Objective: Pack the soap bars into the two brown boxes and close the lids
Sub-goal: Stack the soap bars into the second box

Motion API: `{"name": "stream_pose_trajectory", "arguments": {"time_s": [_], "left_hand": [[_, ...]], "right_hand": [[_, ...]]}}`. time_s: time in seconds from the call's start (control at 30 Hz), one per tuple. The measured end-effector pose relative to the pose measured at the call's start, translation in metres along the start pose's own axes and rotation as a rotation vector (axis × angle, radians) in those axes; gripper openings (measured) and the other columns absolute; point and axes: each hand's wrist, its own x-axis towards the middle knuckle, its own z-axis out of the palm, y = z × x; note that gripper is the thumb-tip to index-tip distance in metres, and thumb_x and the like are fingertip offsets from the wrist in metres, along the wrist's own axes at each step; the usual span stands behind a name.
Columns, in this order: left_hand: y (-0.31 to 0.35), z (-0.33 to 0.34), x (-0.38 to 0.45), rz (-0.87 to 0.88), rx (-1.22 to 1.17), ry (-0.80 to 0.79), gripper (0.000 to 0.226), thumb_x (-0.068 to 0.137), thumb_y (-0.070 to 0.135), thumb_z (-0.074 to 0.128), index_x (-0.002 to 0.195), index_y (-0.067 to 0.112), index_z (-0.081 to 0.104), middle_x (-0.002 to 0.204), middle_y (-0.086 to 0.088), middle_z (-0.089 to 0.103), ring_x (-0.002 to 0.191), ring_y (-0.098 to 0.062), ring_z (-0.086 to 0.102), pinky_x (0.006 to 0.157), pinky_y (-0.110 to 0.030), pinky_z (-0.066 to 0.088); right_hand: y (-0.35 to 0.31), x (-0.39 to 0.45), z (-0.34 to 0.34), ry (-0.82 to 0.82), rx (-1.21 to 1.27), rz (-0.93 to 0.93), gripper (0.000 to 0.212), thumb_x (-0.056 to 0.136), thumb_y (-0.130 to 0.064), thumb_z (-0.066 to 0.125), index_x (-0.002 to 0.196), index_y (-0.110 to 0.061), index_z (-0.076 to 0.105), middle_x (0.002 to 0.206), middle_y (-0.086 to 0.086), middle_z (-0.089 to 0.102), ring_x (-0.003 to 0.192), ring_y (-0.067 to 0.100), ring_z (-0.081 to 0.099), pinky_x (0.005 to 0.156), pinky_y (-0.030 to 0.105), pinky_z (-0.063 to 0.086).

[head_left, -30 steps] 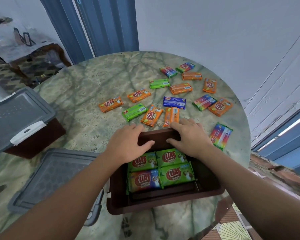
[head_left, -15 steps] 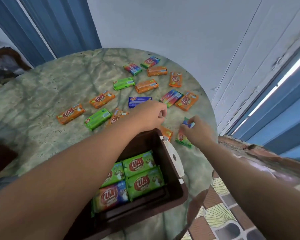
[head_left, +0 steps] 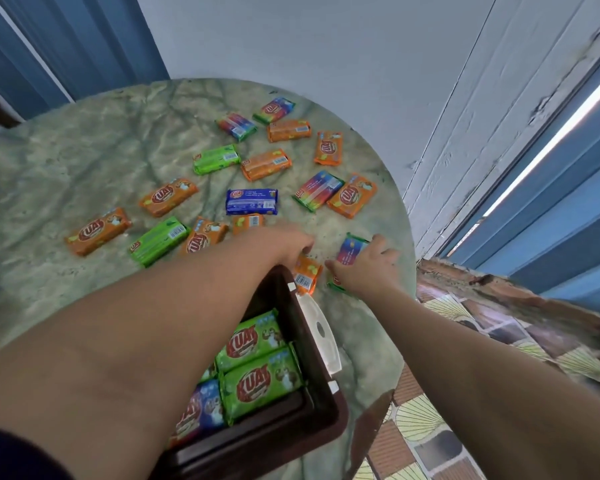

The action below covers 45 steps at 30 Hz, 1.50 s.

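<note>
Setting: pale blue-white wall with blue panels at either side; a round green marbled table (head_left: 84,161); tiled floor at lower right.

Loose stock on the table, left to right: an orange bar (head_left: 98,231); a second orange bar (head_left: 168,197); a green bar (head_left: 160,240); another green bar (head_left: 216,159); a blue bar (head_left: 251,201); further orange and rainbow-wrapped bars toward the far edge, among them an orange bar at right (head_left: 351,195). About fifteen lie unpacked.

Brown box (head_left: 312,407), near edge, lid off: green bars (head_left: 262,379) in a flat layer, one purple-blue bar beside them. A white latch (head_left: 321,332) sits on its right wall. Only one box is in view; the second is out of frame.

Left hand (head_left: 284,242): reaching past the box's far corner, fingers curled down onto a small orange bar (head_left: 307,273). Blurred, so whether it is actually gripped cannot be told.

Right hand (head_left: 368,268): just right of it, fingers closed over a rainbow bar (head_left: 350,251) lying on the table.

Step, as judged: gathering loose bars for the box, early in the task. Next move calls for lifting both bars clear and laying them flat beside the green layer, where space remains.
</note>
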Motion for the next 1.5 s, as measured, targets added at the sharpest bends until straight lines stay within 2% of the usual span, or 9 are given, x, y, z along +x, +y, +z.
{"name": "stream_pose_trajectory", "arguments": {"time_s": [0.17, 0.37, 0.53, 0.7, 0.83, 0.93, 1.13, 1.33, 1.5], "left_hand": [[-0.009, 0.005, 0.007, 0.064, 0.057, 0.024, 0.073, 0.062, 0.034, 0.094, 0.122, 0.025, 0.052, 0.12, -0.003, 0.051, 0.111, -0.025, 0.049, 0.095, -0.047, 0.052], [-0.029, 0.01, -0.007, 0.036, -0.38, 0.22, 0.072, 0.07, 0.042, 0.083, 0.13, 0.024, 0.045, 0.117, 0.001, 0.058, 0.098, -0.019, 0.06, 0.08, -0.035, 0.051], [-0.045, 0.009, -0.037, -0.07, -0.45, 0.413, 0.056, 0.073, 0.055, 0.072, 0.112, 0.026, 0.044, 0.103, 0.002, 0.058, 0.084, -0.016, 0.059, 0.063, -0.033, 0.042], [-0.068, 0.012, -0.077, -0.231, -0.459, 0.631, 0.069, 0.064, 0.074, 0.06, 0.114, 0.029, 0.044, 0.102, 0.003, 0.061, 0.087, -0.02, 0.062, 0.067, -0.038, 0.051], [-0.085, 0.022, -0.12, -0.317, -0.56, 0.789, 0.061, 0.071, 0.071, 0.065, 0.113, 0.03, 0.046, 0.095, 0.007, 0.063, 0.078, -0.014, 0.062, 0.068, -0.042, 0.054], [-0.093, 0.037, -0.157, -0.385, -0.588, 0.811, 0.067, 0.076, 0.063, 0.07, 0.125, 0.024, 0.046, 0.105, 0.005, 0.061, 0.088, -0.019, 0.062, 0.071, -0.038, 0.05], [-0.086, 0.091, -0.225, -0.456, -0.596, 0.891, 0.07, 0.074, 0.056, 0.075, 0.123, 0.019, 0.041, 0.111, -0.003, 0.056, 0.092, -0.023, 0.059, 0.07, -0.038, 0.046], [-0.063, 0.16, -0.255, -0.412, -0.48, 0.77, 0.078, 0.072, 0.046, 0.073, 0.135, 0.021, 0.035, 0.125, -0.003, 0.046, 0.11, -0.022, 0.049, 0.088, -0.033, 0.042], [-0.054, 0.178, -0.254, -0.329, -0.148, 0.594, 0.061, 0.075, 0.052, 0.063, 0.126, 0.028, 0.039, 0.115, 0.002, 0.047, 0.107, -0.023, 0.048, 0.094, -0.04, 0.041]], "right_hand": [[-0.002, 0.002, 0.004, 0.016, -0.019, 0.009, 0.096, 0.077, -0.057, 0.076, 0.142, -0.016, 0.02, 0.129, 0.016, 0.038, 0.118, 0.037, 0.053, 0.097, 0.046, 0.051], [-0.015, 0.003, 0.001, -0.064, 0.157, 0.106, 0.114, 0.042, -0.08, 0.085, 0.127, -0.017, 0.041, 0.118, 0.009, 0.049, 0.106, 0.027, 0.057, 0.089, 0.045, 0.057], [-0.045, 0.001, -0.014, -0.056, 0.305, 0.009, 0.097, 0.06, -0.057, 0.09, 0.133, -0.019, 0.04, 0.123, 0.007, 0.043, 0.107, 0.024, 0.054, 0.086, 0.041, 0.058], [-0.088, -0.018, -0.021, -0.073, 0.347, -0.172, 0.12, 0.05, -0.07, 0.075, 0.149, -0.022, 0.028, 0.139, 0.011, 0.043, 0.118, 0.03, 0.055, 0.096, 0.047, 0.055], [-0.12, -0.049, -0.024, -0.073, 0.373, -0.374, 0.086, 0.063, -0.063, 0.072, 0.128, -0.017, 0.043, 0.12, 0.009, 0.058, 0.104, 0.027, 0.061, 0.089, 0.049, 0.057], [-0.136, -0.077, -0.017, -0.036, 0.314, -0.524, 0.066, 0.07, -0.059, 0.076, 0.115, -0.02, 0.046, 0.106, 0.002, 0.062, 0.095, 0.023, 0.061, 0.081, 0.042, 0.053], [-0.131, -0.132, 0.012, -0.057, 0.172, -0.815, 0.072, 0.062, -0.06, 0.073, 0.116, -0.023, 0.043, 0.107, 0.0, 0.06, 0.093, 0.023, 0.061, 0.076, 0.043, 0.055], [-0.088, -0.155, 0.025, -0.122, -0.197, -1.02, 0.063, 0.07, -0.05, 0.075, 0.116, -0.03, 0.037, 0.108, -0.007, 0.056, 0.078, 0.021, 0.063, 0.063, 0.038, 0.051], [-0.076, -0.152, 0.031, -0.112, -0.507, -1.127, 0.067, 0.075, -0.049, 0.078, 0.123, -0.027, 0.036, 0.12, -0.004, 0.056, 0.099, 0.022, 0.063, 0.068, 0.037, 0.05]]}}
